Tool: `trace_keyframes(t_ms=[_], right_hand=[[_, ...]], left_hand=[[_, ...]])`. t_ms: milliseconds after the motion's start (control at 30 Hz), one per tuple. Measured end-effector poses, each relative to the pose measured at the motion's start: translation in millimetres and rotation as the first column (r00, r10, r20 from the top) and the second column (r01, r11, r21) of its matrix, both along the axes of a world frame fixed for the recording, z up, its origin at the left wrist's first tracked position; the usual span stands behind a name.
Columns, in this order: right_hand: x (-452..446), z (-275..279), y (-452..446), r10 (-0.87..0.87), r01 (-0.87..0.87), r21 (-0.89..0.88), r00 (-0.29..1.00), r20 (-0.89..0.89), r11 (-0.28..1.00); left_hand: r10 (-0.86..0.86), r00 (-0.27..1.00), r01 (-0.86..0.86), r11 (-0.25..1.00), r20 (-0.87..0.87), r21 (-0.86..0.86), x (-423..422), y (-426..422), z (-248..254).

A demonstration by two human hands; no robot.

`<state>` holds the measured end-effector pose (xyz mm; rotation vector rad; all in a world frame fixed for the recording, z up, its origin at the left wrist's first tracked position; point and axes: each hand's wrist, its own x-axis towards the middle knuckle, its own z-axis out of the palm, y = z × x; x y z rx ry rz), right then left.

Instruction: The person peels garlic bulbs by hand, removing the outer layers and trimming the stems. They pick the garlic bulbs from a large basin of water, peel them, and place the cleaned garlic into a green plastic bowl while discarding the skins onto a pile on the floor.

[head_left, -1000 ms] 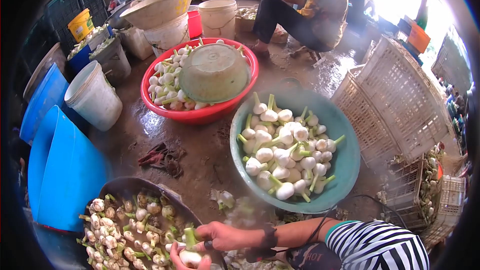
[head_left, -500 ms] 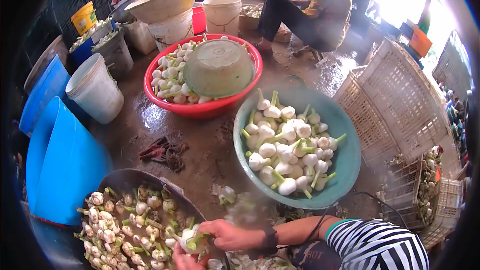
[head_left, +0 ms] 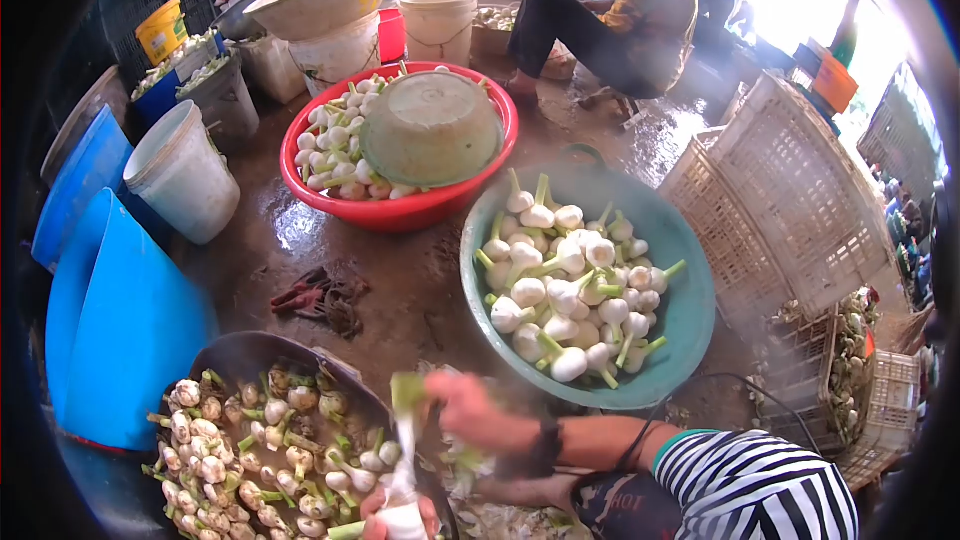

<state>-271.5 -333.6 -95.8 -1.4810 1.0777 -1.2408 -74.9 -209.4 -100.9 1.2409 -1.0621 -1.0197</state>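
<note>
At the bottom of the view my left hand is closed around a white garlic bulb with a green stem. My right hand, smeared by motion, is above it, its fingers at a strip of garlic skin with a green upper end, stretched up from the bulb. Beside my hands, a dark basin holds many unpeeled, brownish garlic bulbs. A green basin ahead to the right is heaped with clean white garlic bulbs.
A red basin holds garlic under an upturned bowl. Blue tubs and a white bucket stand left. Plastic crates lean right. A person sits at the back. Dark red gloves or rags lie on the wet floor.
My right hand has moved up and right from the bulb, and a strip of skin now stretches between. My left hand has moved slightly down and right with the bulb.
</note>
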Motion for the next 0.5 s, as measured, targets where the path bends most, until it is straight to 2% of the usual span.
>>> trace_keyframes(t_ms=[33, 67, 100, 133, 167, 200, 233, 267, 300, 333, 400, 433, 467, 500], right_hand=[[-15, -3, -9, -0.078, 0.084, 0.016, 0.966, -0.248, 0.996], [-27, -4, -16, -0.142, 0.161, -0.002, 0.865, -0.481, 0.987], [-36, -7, -15, -0.062, 0.095, 0.02, 0.777, -0.626, 0.995], [-40, -17, -11, 0.007, -0.001, 0.007, 0.515, -0.857, 1.0], [-37, -23, -5, 0.094, -0.026, 0.094, 0.509, -0.855, 0.995], [-33, -18, 0, 0.183, -0.048, 0.184, 0.499, -0.847, 0.982], [-31, 18, -3, 0.414, -0.242, 0.335, 0.532, -0.739, 0.91], [-27, 23, 6, 0.474, -0.354, 0.344, 0.793, -0.382, 0.87], [-21, 23, 10, 0.462, -0.457, 0.29, 0.885, 0.053, 0.841], [-4, 19, 10, 0.497, -0.551, 0.208, 0.827, 0.262, 0.808], [6, 32, 18, 0.478, -0.726, 0.418, 0.679, 0.557, 0.545], [12, 20, 18, 0.488, -0.776, 0.416, 0.625, 0.609, 0.475], [18, 16, 22, 0.455, -0.75, 0.392, 0.644, 0.614, 0.533], [21, 15, 23, 0.423, -0.716, 0.369, 0.667, 0.613, 0.593]], left_hand=[[-0.069, 0.997, 0.066, 0.986, -0.017, -0.152, 0, 1, 4], [-0.135, 0.991, 0.121, 0.942, -0.024, -0.313, -2, -3, 8], [-0.128, 0.98, 0.099, 0.978, -0.154, -0.181, -2, -5, 18], [-0.105, 0.955, 0.096, 0.994, -0.278, -0.045, -1, -5, 33], [-0.069, 0.915, 0.111, 0.99, -0.398, 0.085, -1, -8, 40], [-0.036, 0.978, 0.055, 0.994, -0.206, 0.091, -2, -13, 40], [0.0, 1.0, 0.001, 0.995, -0.007, 0.1, -2, -15, 38], [0.022, 0.981, -0.044, 0.993, 0.195, 0.112, -1, -13, 35], [0.044, 0.983, -0.077, 0.98, 0.179, 0.184, 1, -11, 27], [0.045, 0.947, -0.08, 0.992, 0.318, 0.099, -2, -17, 18], [-0.041, 0.793, 0.176, 0.971, 0.608, -0.164, -12, -25, 32], [-0.096, 0.949, 0.116, 0.992, 0.301, -0.052, -19, -30, 37], [-0.087, 0.995, 0.09, 0.993, -0.046, 0.074, -24, -35, 40], [-0.057, 0.994, 0.066, 0.993, 0.093, -0.099, -25, -45, 36]])
